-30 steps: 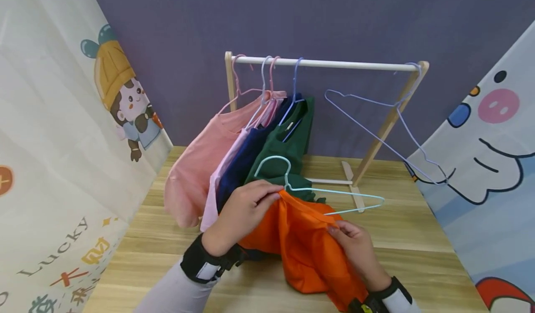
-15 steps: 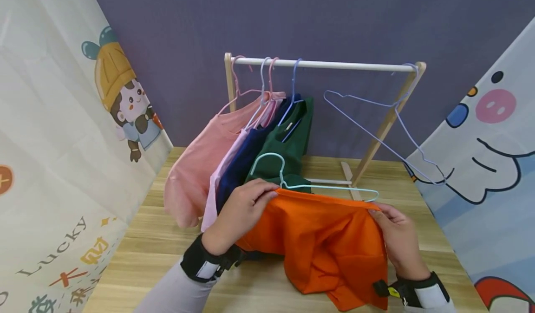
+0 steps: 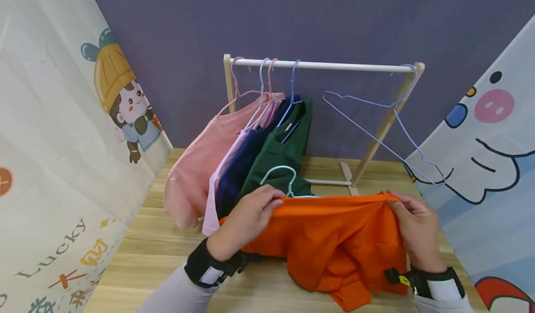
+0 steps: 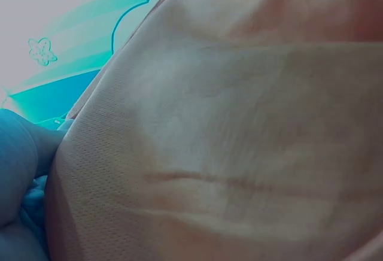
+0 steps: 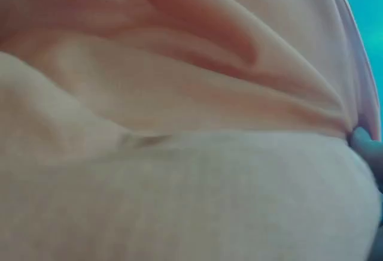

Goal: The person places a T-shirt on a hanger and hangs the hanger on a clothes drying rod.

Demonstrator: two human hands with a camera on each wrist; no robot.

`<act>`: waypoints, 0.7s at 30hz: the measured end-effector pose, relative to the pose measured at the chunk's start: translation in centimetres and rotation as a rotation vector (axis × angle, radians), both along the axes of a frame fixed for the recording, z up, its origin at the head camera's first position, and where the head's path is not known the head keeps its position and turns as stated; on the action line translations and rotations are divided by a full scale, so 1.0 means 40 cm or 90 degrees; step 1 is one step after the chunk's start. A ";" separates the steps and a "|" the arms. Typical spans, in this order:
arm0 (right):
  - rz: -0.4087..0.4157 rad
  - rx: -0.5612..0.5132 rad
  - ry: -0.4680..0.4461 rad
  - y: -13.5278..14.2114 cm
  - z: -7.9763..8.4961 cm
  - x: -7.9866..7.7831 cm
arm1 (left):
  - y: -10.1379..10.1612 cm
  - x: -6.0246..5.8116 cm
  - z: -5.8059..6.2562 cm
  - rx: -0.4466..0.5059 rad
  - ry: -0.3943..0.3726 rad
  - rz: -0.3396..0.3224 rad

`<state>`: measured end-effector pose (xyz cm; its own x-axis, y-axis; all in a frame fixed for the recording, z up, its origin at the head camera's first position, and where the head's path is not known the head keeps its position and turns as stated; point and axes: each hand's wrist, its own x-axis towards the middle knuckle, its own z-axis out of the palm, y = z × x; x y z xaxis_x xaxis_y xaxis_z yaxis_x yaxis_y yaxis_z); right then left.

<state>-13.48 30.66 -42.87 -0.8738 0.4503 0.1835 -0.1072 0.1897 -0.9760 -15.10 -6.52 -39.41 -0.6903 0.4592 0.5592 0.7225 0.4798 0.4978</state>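
Note:
An orange garment (image 3: 334, 234) is stretched between both hands above the table. My left hand (image 3: 248, 213) pinches its upper edge at the left, close to the neck of a mint-green hanger (image 3: 288, 169). The hanger's hook rises above the cloth; most of its body is hidden behind or inside the garment. At the far right end of the same edge, my right hand (image 3: 420, 224) pinches the fabric between thumb and fingers. Orange cloth fills both wrist views, with fingertips (image 5: 366, 144) showing at the edge of the right one.
Behind stands a small rack with a white rail (image 3: 334, 65). Pink (image 3: 209, 155), navy (image 3: 246, 164) and green (image 3: 288, 141) garments hang at its left. A bare lavender hanger (image 3: 376, 139) hangs at its right end. Printed curtains flank the wooden table (image 3: 138, 257).
My right hand has moved right and slightly up, pulling the orange garment's edge taut. The mint hanger has dropped a little, and its right arm has gone out of sight behind or inside the cloth.

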 end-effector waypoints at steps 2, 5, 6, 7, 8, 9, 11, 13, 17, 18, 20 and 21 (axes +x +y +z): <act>-0.003 0.086 -0.014 -0.005 0.011 0.005 | 0.007 0.002 -0.001 0.002 -0.004 -0.003; 0.015 0.236 -0.023 -0.014 0.018 0.013 | 0.015 0.004 -0.001 0.011 -0.009 -0.002; 0.028 0.281 -0.012 -0.016 0.018 0.015 | 0.017 0.004 -0.001 0.014 -0.010 -0.001; 0.044 0.322 0.001 -0.018 0.018 0.017 | 0.018 0.005 -0.001 0.016 -0.012 0.000; 0.061 0.364 0.021 -0.019 0.018 0.018 | 0.019 0.005 -0.001 0.017 -0.015 0.001; 0.081 0.397 0.038 -0.020 0.017 0.018 | 0.020 0.006 0.000 0.018 -0.019 0.001; 0.114 0.445 0.072 -0.019 0.016 0.017 | 0.020 0.007 0.000 0.021 -0.028 0.004; 0.137 0.476 0.084 -0.017 0.015 0.016 | 0.019 0.008 0.000 0.023 -0.038 0.006; 0.163 0.541 0.098 -0.011 0.016 0.011 | 0.020 0.009 0.000 0.027 -0.056 0.006; 0.173 0.564 0.104 -0.011 0.016 0.009 | 0.020 0.009 -0.001 0.027 -0.059 0.004; 0.200 0.605 0.123 -0.014 0.015 0.007 | 0.023 0.008 -0.002 0.029 -0.058 0.002; 0.214 0.618 0.133 -0.017 0.015 0.006 | 0.024 0.008 -0.003 0.030 -0.056 0.001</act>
